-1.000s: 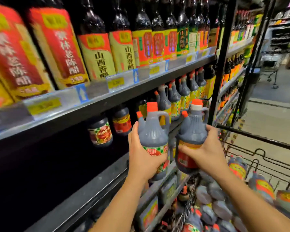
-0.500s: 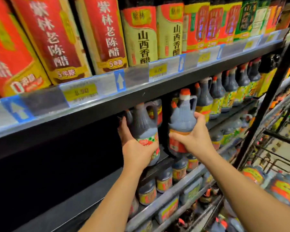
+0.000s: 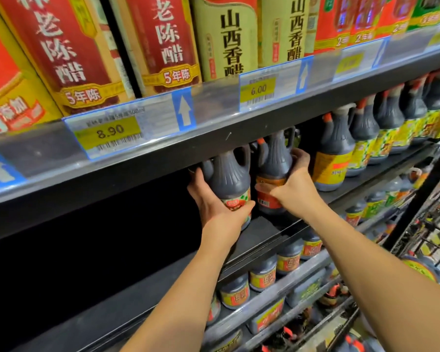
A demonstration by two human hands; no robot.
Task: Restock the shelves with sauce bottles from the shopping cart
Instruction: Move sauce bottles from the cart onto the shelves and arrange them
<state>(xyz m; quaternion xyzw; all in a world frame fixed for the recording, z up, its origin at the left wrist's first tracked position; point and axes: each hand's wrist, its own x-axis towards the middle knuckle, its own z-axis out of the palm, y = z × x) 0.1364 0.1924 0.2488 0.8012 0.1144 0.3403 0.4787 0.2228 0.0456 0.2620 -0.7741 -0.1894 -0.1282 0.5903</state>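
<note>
Close up, 2 bare hands each hold a dark sauce bottle at a shop shelf. The left hand (image 3: 214, 200) curls fingers and thumb round the lower body of the red and green labelled bottle (image 3: 228, 177). The right hand (image 3: 294, 191) grips the orange labelled bottle (image 3: 273, 162), just beside the first. Both stand upright under the upper shelf (image 3: 214, 139), at the front of the middle shelf (image 3: 262, 229); whether their bases touch it is unclear. A row of dark bottles (image 3: 334, 151) fills the right. Yellow price tags (image 3: 109, 132) read 8.90 and 6.00. The wire cart (image 3: 432, 240) shows far right.
</note>
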